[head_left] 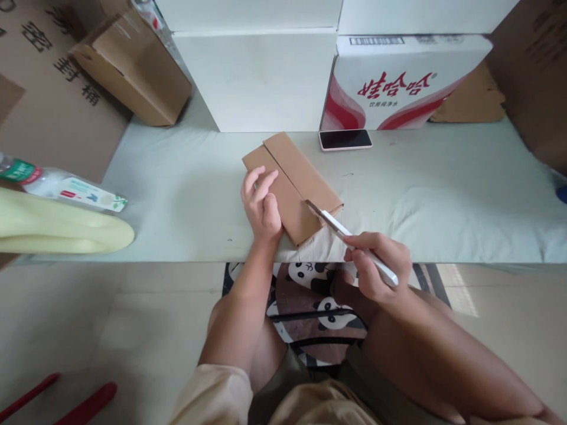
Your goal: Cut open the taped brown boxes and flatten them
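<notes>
A small flat brown cardboard box [305,177] lies at an angle on the pale green cloth of the table [199,189], close to its front edge. My left hand [262,203] rests on the box's left side, thumb and fingers apart. Wrapped round the white handle of a knife [337,226], my right hand [378,262] is at the front edge of the table. The blade reaches the box top near the seam at its right end. Whether the tip has gone into the cardboard cannot be made out.
Behind the box stand white cartons [270,82], one with red print [398,82], and a phone [345,139]. To the left are a plastic bottle [84,192], a pale yellow object [66,227] and an open brown box [137,71]. More cardboard stands at the right.
</notes>
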Available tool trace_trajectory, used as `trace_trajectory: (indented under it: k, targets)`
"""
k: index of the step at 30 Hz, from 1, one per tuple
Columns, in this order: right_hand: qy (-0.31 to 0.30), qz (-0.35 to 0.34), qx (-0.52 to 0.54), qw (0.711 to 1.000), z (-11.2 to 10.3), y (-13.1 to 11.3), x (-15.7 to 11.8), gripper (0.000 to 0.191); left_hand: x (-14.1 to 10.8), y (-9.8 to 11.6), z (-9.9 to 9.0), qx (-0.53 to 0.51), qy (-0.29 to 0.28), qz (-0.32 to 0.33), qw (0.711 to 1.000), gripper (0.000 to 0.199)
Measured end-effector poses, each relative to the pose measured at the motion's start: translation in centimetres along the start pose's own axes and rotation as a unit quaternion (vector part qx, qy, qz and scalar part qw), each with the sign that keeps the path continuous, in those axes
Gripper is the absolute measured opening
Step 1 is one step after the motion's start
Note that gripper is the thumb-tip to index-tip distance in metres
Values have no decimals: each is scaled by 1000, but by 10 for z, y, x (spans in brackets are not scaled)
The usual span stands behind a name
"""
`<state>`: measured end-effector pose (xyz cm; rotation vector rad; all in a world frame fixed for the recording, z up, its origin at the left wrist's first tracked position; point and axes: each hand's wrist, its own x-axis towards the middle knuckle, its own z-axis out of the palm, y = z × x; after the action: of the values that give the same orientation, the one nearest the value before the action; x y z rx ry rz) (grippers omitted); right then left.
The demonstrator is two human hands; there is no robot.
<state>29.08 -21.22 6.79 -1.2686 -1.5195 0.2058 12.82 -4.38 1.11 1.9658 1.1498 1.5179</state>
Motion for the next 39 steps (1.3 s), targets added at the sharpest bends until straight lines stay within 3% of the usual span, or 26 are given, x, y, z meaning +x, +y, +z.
trace_trajectory:
  k: [16, 18, 21, 23, 26, 31, 35, 39]
  targets:
    - [38, -21, 26, 999, -7, -5, -3, 22, -1, 0, 1, -6, 10, 7, 1000, 56]
    - [66, -61, 51, 995, -7, -2, -4, 20, -2, -1, 2, -11, 21, 14, 1000, 56]
    - [168, -120, 51, 977, -10, 10, -3, 21, -2, -3, 3, -12, 26, 18, 999, 56]
    - [184, -75, -31, 980, -14, 23, -1, 22, -2, -5, 3, -7, 22, 17, 1000, 56]
    - [62, 73, -200, 975, -18, 48, 6, 33, -1, -7, 2, -6, 22, 21, 1000, 55]
    - [-131, 253, -362, 888, -12, 84, 10, 60, 0, -11, 2, -9, 27, 34, 999, 54]
    - [-197, 296, -414, 838, -7, 89, 8, 63, -1, -11, 0, 6, 20, 31, 999, 58]
    - [-190, 242, -403, 862, -3, 84, 6, 52, -5, -12, -14, 24, 13, 16, 999, 59]
